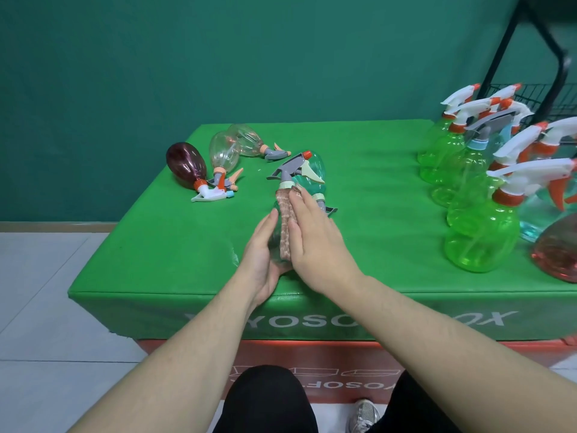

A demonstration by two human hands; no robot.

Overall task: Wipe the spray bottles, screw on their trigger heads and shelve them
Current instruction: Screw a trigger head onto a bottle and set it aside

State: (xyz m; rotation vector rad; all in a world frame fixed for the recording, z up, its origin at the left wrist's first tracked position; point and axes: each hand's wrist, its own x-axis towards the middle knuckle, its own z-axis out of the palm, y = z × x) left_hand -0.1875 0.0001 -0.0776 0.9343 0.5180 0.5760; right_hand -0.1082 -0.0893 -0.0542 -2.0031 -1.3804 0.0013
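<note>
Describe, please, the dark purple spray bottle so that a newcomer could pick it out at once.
Start at the green-covered table and look to its far left part, where three bottles lie on their sides. The dark purple bottle is the leftmost; unlike its two clear neighbours, it is opaque-looking maroon, with an orange collar and white trigger head.

Held bottle [276,235]: you are gripping clear, glossy plastic.
Cloth [285,226]: you are pressing a pinkish, nubby-textured fabric.
Trigger head [288,168]: grey matt plastic is showing.
Table cover [374,220]: smooth green sheet is giving a faint sheen.
Green bottles [480,239]: translucent plastic is shining.
Rack [537,98]: black wire is looking like metal.
</note>
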